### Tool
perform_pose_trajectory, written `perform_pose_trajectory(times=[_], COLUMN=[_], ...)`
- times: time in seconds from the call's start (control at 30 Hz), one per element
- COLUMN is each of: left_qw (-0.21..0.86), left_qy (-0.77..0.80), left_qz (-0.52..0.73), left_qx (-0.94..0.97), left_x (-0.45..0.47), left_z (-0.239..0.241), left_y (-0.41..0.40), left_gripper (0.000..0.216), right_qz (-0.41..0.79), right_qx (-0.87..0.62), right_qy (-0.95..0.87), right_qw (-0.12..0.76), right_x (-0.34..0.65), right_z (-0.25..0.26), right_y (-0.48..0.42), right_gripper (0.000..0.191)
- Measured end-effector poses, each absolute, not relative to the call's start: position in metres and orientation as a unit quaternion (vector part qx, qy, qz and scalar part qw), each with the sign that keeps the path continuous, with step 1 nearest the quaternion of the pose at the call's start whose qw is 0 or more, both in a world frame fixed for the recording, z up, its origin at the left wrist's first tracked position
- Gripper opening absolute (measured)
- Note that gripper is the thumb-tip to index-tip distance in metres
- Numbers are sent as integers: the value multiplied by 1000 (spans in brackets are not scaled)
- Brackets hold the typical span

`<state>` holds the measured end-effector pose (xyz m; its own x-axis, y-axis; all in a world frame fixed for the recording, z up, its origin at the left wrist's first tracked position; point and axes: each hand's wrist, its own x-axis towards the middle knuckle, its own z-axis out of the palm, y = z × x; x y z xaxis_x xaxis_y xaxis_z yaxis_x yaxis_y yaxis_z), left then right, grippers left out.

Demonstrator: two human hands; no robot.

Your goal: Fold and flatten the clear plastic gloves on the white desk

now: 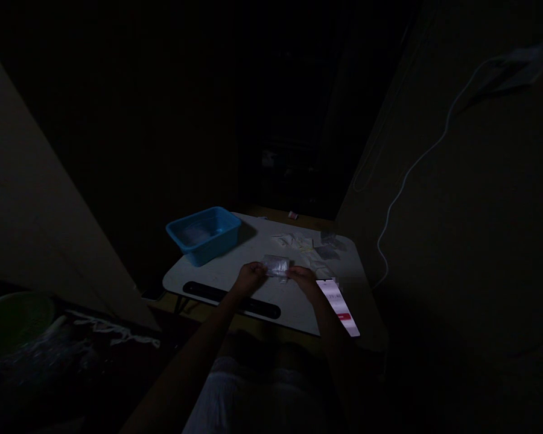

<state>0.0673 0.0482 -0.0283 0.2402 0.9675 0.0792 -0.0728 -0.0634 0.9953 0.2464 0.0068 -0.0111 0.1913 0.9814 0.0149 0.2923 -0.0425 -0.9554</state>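
Note:
A small clear plastic packet (276,266) is stretched between my two hands above the white table (253,247). My left hand (251,278) pinches its left end, fingers closed. At the right end, my right hand (302,276) grips it between thumb and fingers. What the packet contains is too dim to make out. Just beyond my hands lie several white packets or paper pieces (294,241), and a greyish clear plastic bag (328,252) is to their right. A lit phone (339,307) rests on the table by my right forearm.
A blue plastic basin (203,235) stands on the table's left side. A black slotted strip (230,299) runs along the near edge. A white cable (405,175) hangs down the right wall. On the floor at left is a green tub (15,322). The room is very dark.

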Motion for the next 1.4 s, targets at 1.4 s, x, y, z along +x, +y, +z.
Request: perform_pose_trajectory(times=[1.4], left_qw=[590], left_qy=[401], left_qz=[444], left_qx=[543], left_x=[66], left_z=[-4], left_y=[32], left_gripper=[38], right_qz=[386], right_qx=[-595], right_qy=[-562], right_qw=[426], right_x=[248], right_z=[-13], right_y=[4], right_gripper=[24])
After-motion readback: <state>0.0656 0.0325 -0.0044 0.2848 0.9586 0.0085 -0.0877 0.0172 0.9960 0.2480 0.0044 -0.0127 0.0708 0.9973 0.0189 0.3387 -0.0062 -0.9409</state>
